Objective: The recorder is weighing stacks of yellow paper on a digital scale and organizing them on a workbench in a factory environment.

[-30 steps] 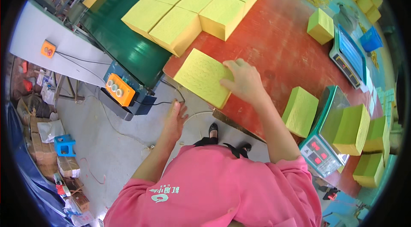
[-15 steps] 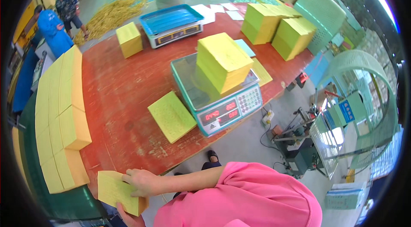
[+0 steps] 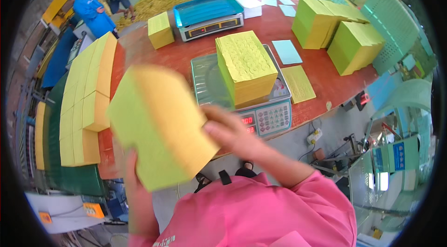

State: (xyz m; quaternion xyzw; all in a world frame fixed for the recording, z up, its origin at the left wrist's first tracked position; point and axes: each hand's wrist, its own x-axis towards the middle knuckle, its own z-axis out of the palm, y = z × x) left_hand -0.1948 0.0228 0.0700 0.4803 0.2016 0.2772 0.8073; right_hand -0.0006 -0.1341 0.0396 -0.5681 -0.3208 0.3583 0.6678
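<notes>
A thick stack of yellow paper [image 3: 160, 126], somewhat blurred, is held up tilted in front of me, between both hands. At its lower left edge my left hand [image 3: 133, 179] is closed, its far fingers out of sight. My right hand [image 3: 229, 128] grips the right edge, near the front of the digital scale [image 3: 201, 79]. A tall block of yellow paper [image 3: 247, 67] with a dimpled top stands on that scale. The held stack covers part of the red table [image 3: 135, 56] and of the scale's display.
Long rows of yellow paper blocks [image 3: 88, 98] line the table's left end. Farther back are a second scale with a blue tray [image 3: 207, 10], a single block [image 3: 160, 32] and larger blocks [image 3: 356, 44] at right. Two people [image 3: 93, 14] stand beyond the far left.
The paper stack has risen from the table's near left edge and moved right, in both hands. My view has turned, and the yellow paper left of the scale is now hidden or gone.
</notes>
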